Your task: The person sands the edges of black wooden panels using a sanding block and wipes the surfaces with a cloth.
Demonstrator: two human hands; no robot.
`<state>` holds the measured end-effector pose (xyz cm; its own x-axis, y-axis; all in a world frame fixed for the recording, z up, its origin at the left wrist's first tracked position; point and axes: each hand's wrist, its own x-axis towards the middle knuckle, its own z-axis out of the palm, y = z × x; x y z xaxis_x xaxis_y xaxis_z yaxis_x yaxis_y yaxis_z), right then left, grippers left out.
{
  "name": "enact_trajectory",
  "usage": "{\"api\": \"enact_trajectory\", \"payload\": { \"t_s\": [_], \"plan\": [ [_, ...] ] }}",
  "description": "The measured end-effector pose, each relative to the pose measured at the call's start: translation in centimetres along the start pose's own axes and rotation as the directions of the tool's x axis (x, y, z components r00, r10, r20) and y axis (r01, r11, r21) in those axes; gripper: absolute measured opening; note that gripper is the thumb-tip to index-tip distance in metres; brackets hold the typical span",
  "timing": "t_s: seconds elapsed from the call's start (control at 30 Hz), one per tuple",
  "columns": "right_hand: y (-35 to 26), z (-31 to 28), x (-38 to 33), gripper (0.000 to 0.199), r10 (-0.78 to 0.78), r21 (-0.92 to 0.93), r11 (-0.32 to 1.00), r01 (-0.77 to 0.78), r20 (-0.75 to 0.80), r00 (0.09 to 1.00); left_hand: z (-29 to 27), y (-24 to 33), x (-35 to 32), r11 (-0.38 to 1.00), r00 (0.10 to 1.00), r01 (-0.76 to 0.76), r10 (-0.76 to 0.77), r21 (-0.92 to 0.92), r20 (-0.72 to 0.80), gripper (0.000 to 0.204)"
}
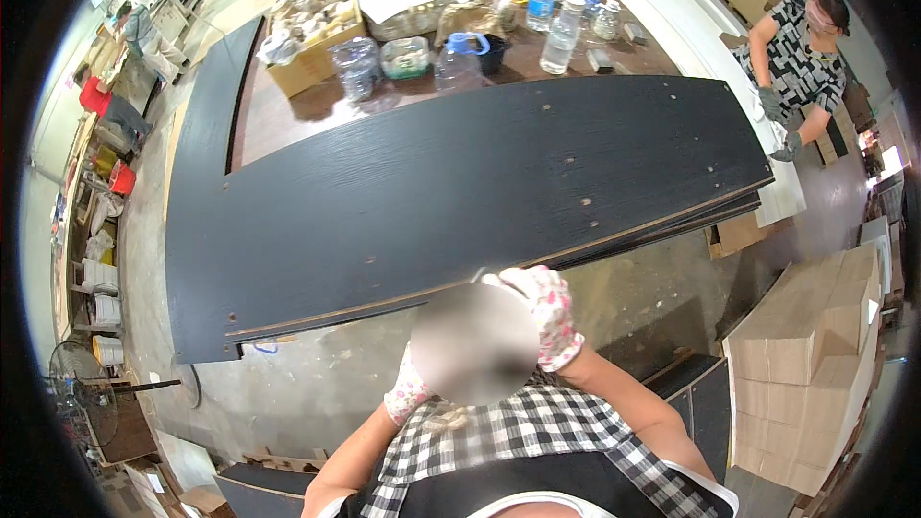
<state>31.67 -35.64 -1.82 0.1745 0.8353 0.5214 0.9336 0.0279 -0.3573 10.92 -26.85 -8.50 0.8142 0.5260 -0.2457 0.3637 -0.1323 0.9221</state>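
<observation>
Can't tell if left hand (408, 389) or right hand (549, 315) grip is clamped behind that lower-center blur, but I'd go easy along the black board (460, 182) edge.

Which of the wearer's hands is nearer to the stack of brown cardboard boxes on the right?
Right. The right hand is by the near edge of the black board, left of the boxes; the left hand, partly blurred out, is farther left of them.

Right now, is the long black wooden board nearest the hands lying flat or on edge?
Lying flat: the long black wooden board shows its broad face upward, with more black board edges beneath.
</observation>
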Motion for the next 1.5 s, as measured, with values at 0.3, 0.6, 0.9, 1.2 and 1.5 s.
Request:
{"api": "enact_trajectory", "payload": {
  "t_s": [0.3, 0.6, 0.9, 1.2, 1.5],
  "plan": [
    [-18.3, 12.5, 8.7, 0.033, -0.220, 0.119, 0.973, 0.196, 0.242, 0.945, -12.9, -4.8, -10.3, 0.962, 0.985, 0.041, -0.084, -0.270, -0.150, 0.034],
    [-28.4, 20.6, 14.2, 0.031, -0.431, 0.225, 0.894, 0.389, 0.188, 0.883, -14.8, -11.4, -14.7, 0.939, 0.947, 0.009, -0.118, -0.344, -0.299, 0.044],
    [-21.1, 13.8, 9.7, 0.032, -0.288, 0.070, 0.957, 0.283, 0.087, 0.954, -17.9, -9.4, -14.4, 0.897, 0.980, 0.050, -0.128, -0.439, -0.149, 0.040],
    [-24.8, 17.5, 11.0, 0.031, -0.279, 0.131, 0.957, 0.260, 0.162, 0.946, -16.9, -10.4, -12.1, 0.985, 0.979, -0.130, 0.110, -0.111, -0.174, 0.043],
    [-17.2, 9.0, 5.3, 0.028, 0.129, -0.175, 0.974, -0.141, -0.080, 0.988, -17.8, -7.5, -9.8, 0.952, 0.989, 0.063, -0.020, -0.298, 0.146, 0.042]
  ]
}}
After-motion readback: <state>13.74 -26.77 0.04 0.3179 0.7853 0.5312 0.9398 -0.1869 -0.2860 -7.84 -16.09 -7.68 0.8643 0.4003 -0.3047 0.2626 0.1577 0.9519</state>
